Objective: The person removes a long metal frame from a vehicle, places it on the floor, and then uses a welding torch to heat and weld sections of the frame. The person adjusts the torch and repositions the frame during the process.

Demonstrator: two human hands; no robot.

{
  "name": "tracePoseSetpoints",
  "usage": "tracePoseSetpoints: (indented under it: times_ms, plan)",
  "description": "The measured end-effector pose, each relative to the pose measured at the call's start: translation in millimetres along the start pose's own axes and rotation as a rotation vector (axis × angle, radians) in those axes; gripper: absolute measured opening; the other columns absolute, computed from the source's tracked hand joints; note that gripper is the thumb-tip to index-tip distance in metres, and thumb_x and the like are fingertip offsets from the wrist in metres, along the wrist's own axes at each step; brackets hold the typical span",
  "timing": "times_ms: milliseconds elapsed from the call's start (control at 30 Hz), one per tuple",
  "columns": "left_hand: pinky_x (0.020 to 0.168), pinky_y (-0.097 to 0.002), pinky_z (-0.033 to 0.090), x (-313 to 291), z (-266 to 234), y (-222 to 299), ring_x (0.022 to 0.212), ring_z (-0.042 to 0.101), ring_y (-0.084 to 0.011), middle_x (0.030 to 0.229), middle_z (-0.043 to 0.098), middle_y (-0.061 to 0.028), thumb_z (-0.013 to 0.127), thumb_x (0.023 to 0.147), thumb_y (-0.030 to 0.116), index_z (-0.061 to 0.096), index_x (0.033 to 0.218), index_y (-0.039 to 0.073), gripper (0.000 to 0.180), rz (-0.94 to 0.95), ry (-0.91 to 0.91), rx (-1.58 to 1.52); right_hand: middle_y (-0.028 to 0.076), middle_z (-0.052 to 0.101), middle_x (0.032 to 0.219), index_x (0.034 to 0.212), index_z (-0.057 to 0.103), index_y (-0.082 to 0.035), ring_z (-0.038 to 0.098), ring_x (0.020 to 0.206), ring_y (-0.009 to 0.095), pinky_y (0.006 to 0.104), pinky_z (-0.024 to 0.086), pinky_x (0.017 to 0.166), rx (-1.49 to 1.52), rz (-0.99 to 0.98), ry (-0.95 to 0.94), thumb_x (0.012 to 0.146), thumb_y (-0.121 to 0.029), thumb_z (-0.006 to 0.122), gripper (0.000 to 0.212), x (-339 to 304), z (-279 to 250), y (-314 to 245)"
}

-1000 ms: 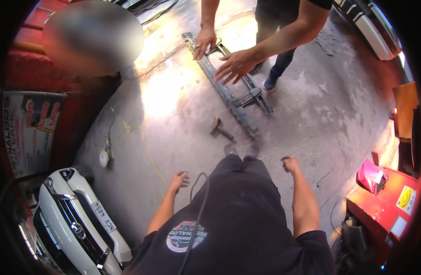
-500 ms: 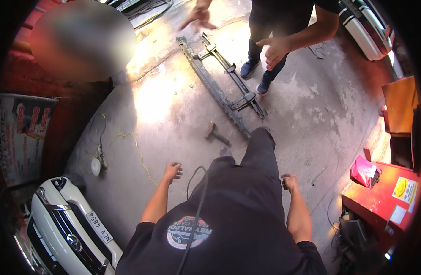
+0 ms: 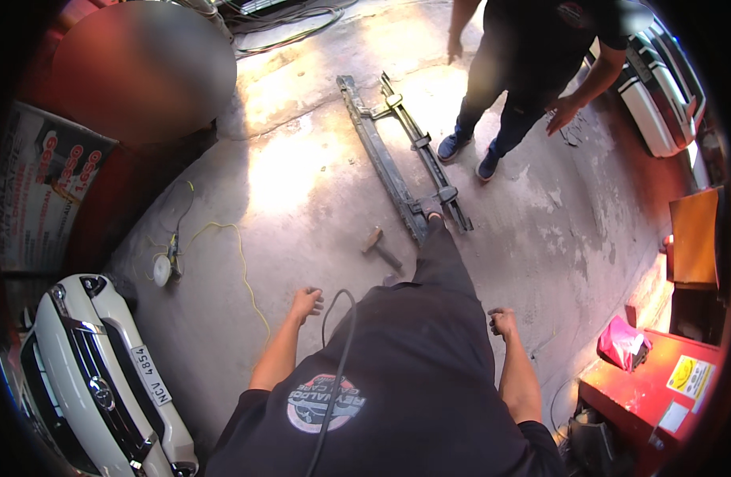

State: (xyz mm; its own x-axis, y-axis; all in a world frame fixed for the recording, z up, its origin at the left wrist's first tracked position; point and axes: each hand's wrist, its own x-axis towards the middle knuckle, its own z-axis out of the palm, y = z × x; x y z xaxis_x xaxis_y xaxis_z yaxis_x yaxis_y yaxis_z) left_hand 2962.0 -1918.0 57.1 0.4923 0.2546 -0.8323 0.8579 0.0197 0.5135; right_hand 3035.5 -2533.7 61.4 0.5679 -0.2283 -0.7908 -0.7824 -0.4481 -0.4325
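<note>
Both of my arms hang beside my body over the concrete floor. My left hand (image 3: 307,303) has loosely bent fingers, somewhat apart, with nothing seen in it. My right hand (image 3: 502,321) is curled into a loose fist, and no object shows in it. A hammer (image 3: 388,257) lies on the floor ahead of my left hand. Beyond it stretches a long dark metal frame (image 3: 379,155), made of two parallel beams joined by brackets. My foot (image 3: 435,215) is at the frame's near end, touching or just above it. Neither hand touches anything.
A co-worker (image 3: 532,63) stands at the frame's far right side, arms lowered. A power tool with a white disc (image 3: 163,269) and a yellow cord (image 3: 242,254) lie left. A white car front (image 3: 103,381) is lower left; a red cabinet (image 3: 620,389) stands right.
My view has shifted, and my foot has come forward to the frame's near end. The co-worker's hands, raised before, are lower and farther apart. My hands remain at my sides.
</note>
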Motion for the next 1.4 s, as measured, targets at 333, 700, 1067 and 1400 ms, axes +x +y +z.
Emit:
tracePoseSetpoints:
  times_ms: [333,700,1067,1400]
  plan:
    - [0.056,-0.0376,0.057,-15.1,-7.7,-55.1,0.073,0.068,-0.0262,0.097,0.068,-0.0157,0.058,0.094,0.022,0.059,0.121,-0.001,0.035,-0.108,0.058,-0.047,0.011,0.062,0.065,0.109,0.069,0.002,0.056,0.045,0.018,0.0322,0.045,0.041,0.003,-0.098,-0.028,0.085,-0.005,0.052,0.031,15.3,-0.9,-41.9]
    - [0.061,-0.0378,0.057,9.5,-9.5,5.7,0.076,0.068,-0.0246,0.099,0.068,-0.0152,0.059,0.095,0.023,0.06,0.12,-0.002,0.035,-0.034,0.031,0.099,0.01,0.061,0.066,0.111,0.069,0.002,0.055,0.046,0.018,0.0314,0.044,0.04,0.157,-0.01,0.019,0.086,-0.004,0.052,0.031,5.0,-6.0,-4.4]
    - [0.062,-0.0375,0.057,13.2,20.9,61.5,0.079,0.069,-0.0263,0.1,0.069,-0.018,0.06,0.095,0.024,0.061,0.12,-0.003,0.038,0.122,0.011,0.038,0.011,0.06,0.064,0.108,0.068,0.005,0.055,0.046,0.019,0.0314,0.043,0.04,0.052,-0.041,-0.019,0.087,-0.001,0.052,0.027,-6.1,0.5,-2.7]
    - [0.057,-0.036,0.056,-45.2,63.9,-83.3,0.073,0.067,-0.0249,0.095,0.068,-0.0168,0.059,0.091,0.02,0.061,0.119,-0.003,0.037,-0.163,0.203,-0.235,0.012,0.06,0.067,0.115,0.065,0.004,0.055,0.046,0.019,0.031,0.043,0.04,-0.129,-0.216,-0.181,0.084,-0.004,0.055,0.034,65.9,-42.3,-141.2]
